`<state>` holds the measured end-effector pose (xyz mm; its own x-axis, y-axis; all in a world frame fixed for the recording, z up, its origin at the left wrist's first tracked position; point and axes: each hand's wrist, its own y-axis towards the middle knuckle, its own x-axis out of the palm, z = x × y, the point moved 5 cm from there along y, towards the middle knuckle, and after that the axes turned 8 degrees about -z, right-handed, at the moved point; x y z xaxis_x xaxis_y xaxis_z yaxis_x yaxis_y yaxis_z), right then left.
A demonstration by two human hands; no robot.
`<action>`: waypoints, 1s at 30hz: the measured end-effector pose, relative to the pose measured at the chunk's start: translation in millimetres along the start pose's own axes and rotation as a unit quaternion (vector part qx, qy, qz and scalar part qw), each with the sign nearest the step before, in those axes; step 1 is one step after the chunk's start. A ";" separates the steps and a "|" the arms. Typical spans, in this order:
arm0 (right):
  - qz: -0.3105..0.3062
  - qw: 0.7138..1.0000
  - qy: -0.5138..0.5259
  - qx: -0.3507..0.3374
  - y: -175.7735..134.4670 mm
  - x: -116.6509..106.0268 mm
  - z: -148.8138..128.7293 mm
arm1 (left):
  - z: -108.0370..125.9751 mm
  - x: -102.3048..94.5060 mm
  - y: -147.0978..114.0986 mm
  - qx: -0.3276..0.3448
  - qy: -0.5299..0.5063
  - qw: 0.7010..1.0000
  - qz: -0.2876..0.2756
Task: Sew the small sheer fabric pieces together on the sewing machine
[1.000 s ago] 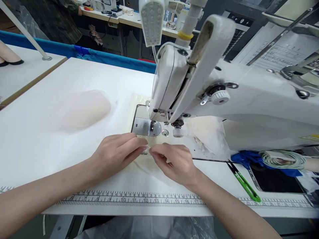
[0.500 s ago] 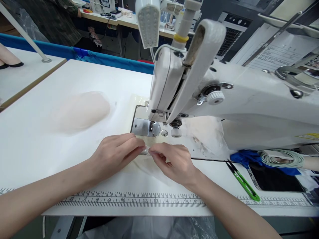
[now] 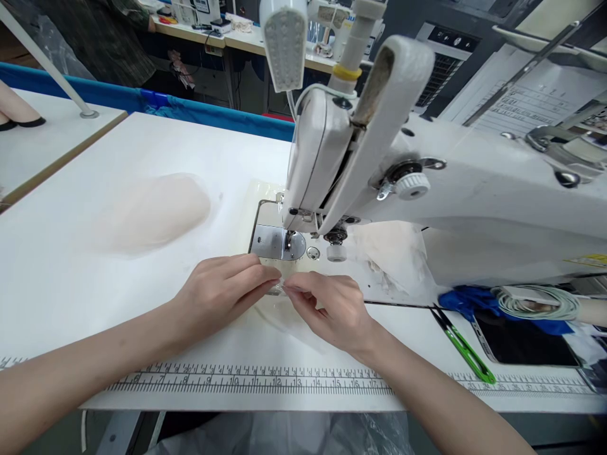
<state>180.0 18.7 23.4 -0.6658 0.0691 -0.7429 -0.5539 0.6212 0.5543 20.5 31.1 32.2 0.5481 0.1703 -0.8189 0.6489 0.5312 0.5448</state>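
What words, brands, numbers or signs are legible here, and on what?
"10", "11", "12", "13", "14", "15": black-and-white ruler strip at the front of the white table; its finer figures are too small.
White paper sheet: too blurred.
Yellow label at the white sewing machine: too blurred.
Dark grey button panel: too small.
Distant white machines: too blurred.

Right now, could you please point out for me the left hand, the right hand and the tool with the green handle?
Left hand [image 3: 226,284]: head view, on the back of the hand.
Right hand [image 3: 340,309]: head view, on the back of the hand.
Green-handled tool [image 3: 463,347]: head view, on the handle.
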 end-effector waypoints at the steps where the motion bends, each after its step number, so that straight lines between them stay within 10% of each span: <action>1: -0.001 1.000 0.002 0.002 -0.5 0.3 0.4 | 0.2 -0.3 0.2 0.003 0.001 1.000 0.001; 30: -0.026 0.999 -0.035 -0.003 0.2 0.2 -1.1 | 3.0 -2.9 -0.2 0.018 0.012 1.000 0.011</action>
<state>179.2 18.1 23.8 -0.5996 0.0928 -0.7949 -0.5895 0.6206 0.5172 20.4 28.1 35.0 0.5499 0.2021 -0.8104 0.6550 0.4976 0.5686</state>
